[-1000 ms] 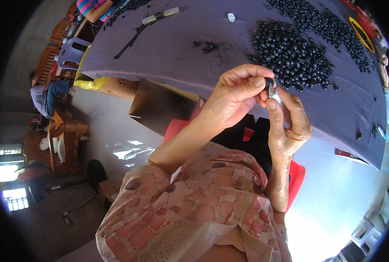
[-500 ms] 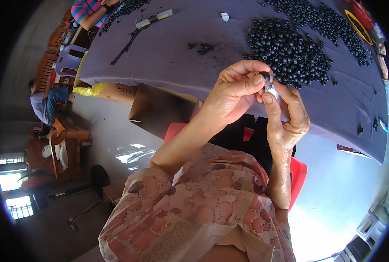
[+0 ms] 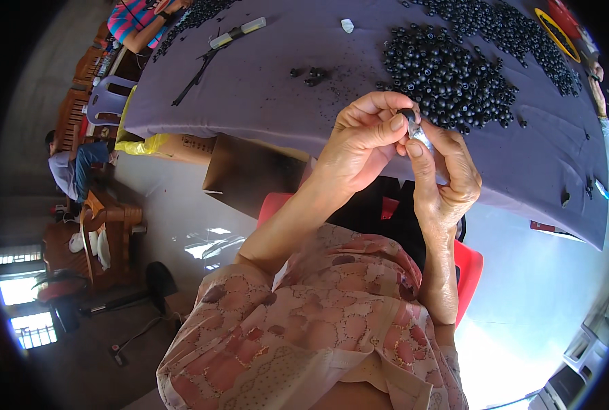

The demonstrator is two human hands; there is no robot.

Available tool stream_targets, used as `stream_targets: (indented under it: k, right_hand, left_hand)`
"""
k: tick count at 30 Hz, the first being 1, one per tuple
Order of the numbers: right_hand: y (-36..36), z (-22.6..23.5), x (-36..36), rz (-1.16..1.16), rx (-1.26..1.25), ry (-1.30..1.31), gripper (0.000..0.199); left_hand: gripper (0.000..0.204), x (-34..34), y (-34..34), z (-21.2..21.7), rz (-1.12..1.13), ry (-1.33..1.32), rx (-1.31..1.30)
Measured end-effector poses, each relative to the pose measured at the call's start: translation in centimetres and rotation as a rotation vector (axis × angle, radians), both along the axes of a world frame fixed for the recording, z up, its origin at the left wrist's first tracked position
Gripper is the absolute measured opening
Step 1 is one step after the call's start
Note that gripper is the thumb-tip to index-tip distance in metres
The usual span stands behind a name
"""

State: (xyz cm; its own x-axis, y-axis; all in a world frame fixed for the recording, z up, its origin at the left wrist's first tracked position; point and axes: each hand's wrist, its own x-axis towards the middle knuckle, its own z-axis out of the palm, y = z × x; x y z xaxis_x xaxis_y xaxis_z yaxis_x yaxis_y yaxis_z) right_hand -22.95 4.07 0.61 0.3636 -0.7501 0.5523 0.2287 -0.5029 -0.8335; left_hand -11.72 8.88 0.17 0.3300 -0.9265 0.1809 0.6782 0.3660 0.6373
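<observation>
Black round piece (image 3: 406,114), silvery tool (image 3: 420,137) in hands (image 3: 359,145); box (image 3: 176,147) printing illegible.

Table (image 3: 270,116) before the person. At its near edge, left hand (image 3: 369,140) beside right hand (image 3: 450,179); piece (image 3: 406,114) in the left, tool (image 3: 421,137) in the right. Heap (image 3: 448,78) on the table, just beyond the hands. Left of the heap: loose bits (image 3: 315,77), then, farther left, a tube (image 3: 248,28). Carton (image 3: 250,167) below the table edge, left of the person; beyond it I see a chair (image 3: 98,102), at the table's left end.
</observation>
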Motion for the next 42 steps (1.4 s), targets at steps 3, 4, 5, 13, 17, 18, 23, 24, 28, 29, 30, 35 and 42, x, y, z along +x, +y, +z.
stream_targets:
  k: [3,4,5,13,17,18,23,24,28,29,30,35,42]
  right_hand:
    - [-0.1,0.0,-0.1,-0.017,-0.031,0.032,0.02]
    - [-0.1,0.0,-0.1,-0.017,-0.03,0.032,0.02]
    - [-0.1,0.0,0.0,-0.004,-0.014,0.025,0.02]
    - [-0.2,-0.1,0.1,0.018,0.032,0.003,0.019]
    - [-0.3,-0.2,0.0,0.01,0.029,0.005,0.018]
    - [-0.2,-0.1,0.0,0.01,0.036,0.01,0.018]
    - [-0.4,-0.3,0.0,0.005,0.031,0.027,0.018]
    - [-0.4,-0.3,0.1,0.014,0.052,0.029,0.017]
    - [-0.5,-0.3,0.0,0.038,0.132,-0.019,0.016]
    - [-0.4,-0.3,-0.1,0.017,0.12,0.008,0.016]
    - [-0.5,-0.2,-0.1,-0.005,0.107,0.035,0.016]
    - [-0.2,-1.3,-0.4,0.035,0.217,-0.087,0.017]
    - [-0.2,-0.7,-0.7,-0.07,-0.009,0.045,0.017]
  left_hand:
    - [0.019,0.0,-0.1,0.1,0.006,0.043,0.006]
    - [0.018,0.1,-0.1,-0.2,0.003,0.046,-0.004]
    - [0.018,0.2,-0.1,-0.3,0.001,0.049,-0.014]
    - [0.014,0.4,-0.3,-0.7,0.02,0.017,-0.056]
    - [0.015,0.5,-0.4,-0.9,0.03,0.007,-0.044]
    - [0.015,0.6,-0.4,-1.0,0.029,0.009,-0.045]
    - [0.015,0.8,-0.5,-1.2,0.03,-0.006,-0.043]
    - [0.015,0.7,-0.5,-1.2,0.029,-0.007,-0.042]
    - [0.015,0.4,-0.5,-1.4,0.035,-0.027,-0.022]
    - [0.015,0.4,-0.5,-1.4,0.013,-0.015,-0.033]
    - [0.015,0.3,-0.6,-1.3,0.013,-0.016,-0.035]
    - [0.016,0.0,-0.8,-1.4,-0.005,0.099,-0.021]
    - [0.017,0.5,-0.5,-1.2,-0.05,-0.026,-0.068]
